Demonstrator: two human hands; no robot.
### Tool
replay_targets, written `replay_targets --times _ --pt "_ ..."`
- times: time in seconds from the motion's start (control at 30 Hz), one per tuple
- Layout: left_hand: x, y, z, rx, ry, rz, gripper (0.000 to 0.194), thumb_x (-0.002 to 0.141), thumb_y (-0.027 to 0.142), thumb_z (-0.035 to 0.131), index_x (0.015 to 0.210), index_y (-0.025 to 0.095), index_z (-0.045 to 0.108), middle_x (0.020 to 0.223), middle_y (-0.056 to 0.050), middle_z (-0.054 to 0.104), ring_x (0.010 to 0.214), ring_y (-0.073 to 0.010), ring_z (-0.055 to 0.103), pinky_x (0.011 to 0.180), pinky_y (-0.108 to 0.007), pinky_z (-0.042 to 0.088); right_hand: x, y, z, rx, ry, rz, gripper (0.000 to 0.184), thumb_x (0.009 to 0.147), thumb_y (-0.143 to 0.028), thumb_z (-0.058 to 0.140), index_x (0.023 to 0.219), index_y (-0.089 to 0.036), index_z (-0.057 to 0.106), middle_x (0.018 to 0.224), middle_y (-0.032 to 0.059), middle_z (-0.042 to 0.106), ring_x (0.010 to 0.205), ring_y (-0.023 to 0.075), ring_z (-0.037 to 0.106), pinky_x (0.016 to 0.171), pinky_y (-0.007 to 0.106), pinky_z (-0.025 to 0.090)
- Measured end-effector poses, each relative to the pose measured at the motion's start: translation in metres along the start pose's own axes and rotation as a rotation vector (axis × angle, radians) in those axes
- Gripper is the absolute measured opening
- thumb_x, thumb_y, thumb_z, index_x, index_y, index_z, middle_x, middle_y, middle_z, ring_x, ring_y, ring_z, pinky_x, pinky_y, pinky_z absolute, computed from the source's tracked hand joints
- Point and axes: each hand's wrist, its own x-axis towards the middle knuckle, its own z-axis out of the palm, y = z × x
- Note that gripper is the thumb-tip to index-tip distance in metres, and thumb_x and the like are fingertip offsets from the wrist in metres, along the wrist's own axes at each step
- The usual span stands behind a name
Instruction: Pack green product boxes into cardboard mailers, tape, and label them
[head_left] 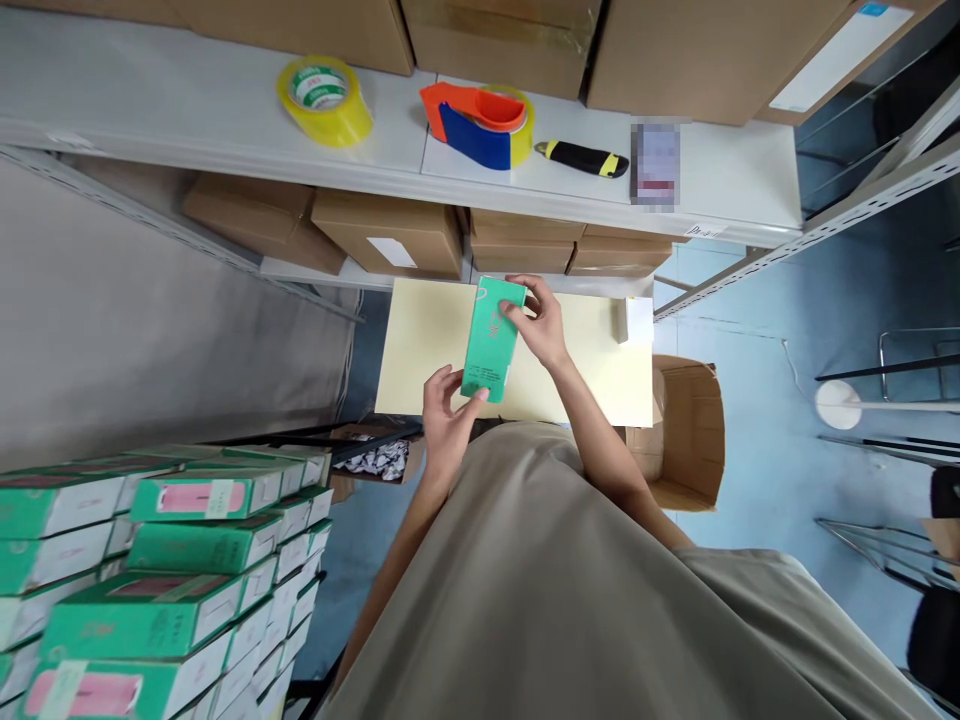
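Note:
Between my two hands is a green box (491, 345) with pale printing on its face, held over a cream-coloured tabletop (420, 340). My left hand (450, 420) grips its lower end, the thumb on the front near the bottom edge. At the upper right edge, my right hand (541, 325) has its thumb on the face and the fingers curled behind, partly hidden. A small white box (636, 320) stands on the right part of the tabletop, apart from both hands.
Stacked green and white boxes (199, 550) fill the lower left. On the shelf (397, 130) lie a yellow tape roll (326, 100), a tape dispenser (480, 125) and a utility knife (585, 158). An open cardboard box (690, 430) stands on the floor at right.

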Motion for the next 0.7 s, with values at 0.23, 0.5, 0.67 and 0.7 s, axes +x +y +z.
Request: replay_targets --times 0.23,0.5,0.67,0.7 --pt "0.004 0.005 -0.007 -0.239 -0.227 -0.326 0.061 0.071 0.045 0.106 0.120 0.021 0.078 0.124 -0.012 0.084 0.118 -0.0320 0.082 0.105 -0.046 0.068 0.004 -0.001 -0.005 0.239 -0.065 0.101 0.056 0.085 -0.070 0.085 0.121 -0.032 0.063 0.144 0.0073 0.077 0.135 0.0307 0.070 0.114 0.049 0.061" --pt "-0.016 0.020 0.015 0.346 0.015 0.278 0.069 0.084 0.033 0.099 0.148 0.029 0.073 0.153 -0.015 0.062 0.142 -0.0329 0.067 0.101 -0.045 0.073 0.018 0.002 -0.003 0.570 -0.023 0.262 0.040 0.081 -0.059 0.073 0.105 -0.031 0.059 0.140 0.0065 0.079 0.139 0.0350 0.069 0.117 0.058 0.060" --pt "-0.013 0.030 0.014 0.374 -0.018 0.321 0.052 0.087 0.035 0.097 0.136 0.029 0.081 0.150 -0.015 0.062 0.141 -0.0324 0.068 0.100 -0.043 0.074 0.023 0.007 -0.005 0.650 -0.008 0.294 0.043 0.079 -0.062 0.075 0.104 -0.031 0.060 0.136 0.0060 0.079 0.136 0.0357 0.070 0.115 0.058 0.061" --pt "-0.009 0.030 0.012 0.284 -0.020 0.245 0.056 0.085 0.039 0.099 0.137 0.029 0.080 0.151 -0.014 0.064 0.142 -0.0328 0.068 0.100 -0.042 0.074 0.023 0.006 -0.006 0.630 -0.018 0.291 0.047 0.079 -0.066 0.077 0.107 -0.031 0.062 0.136 0.0063 0.079 0.137 0.0356 0.070 0.114 0.057 0.062"
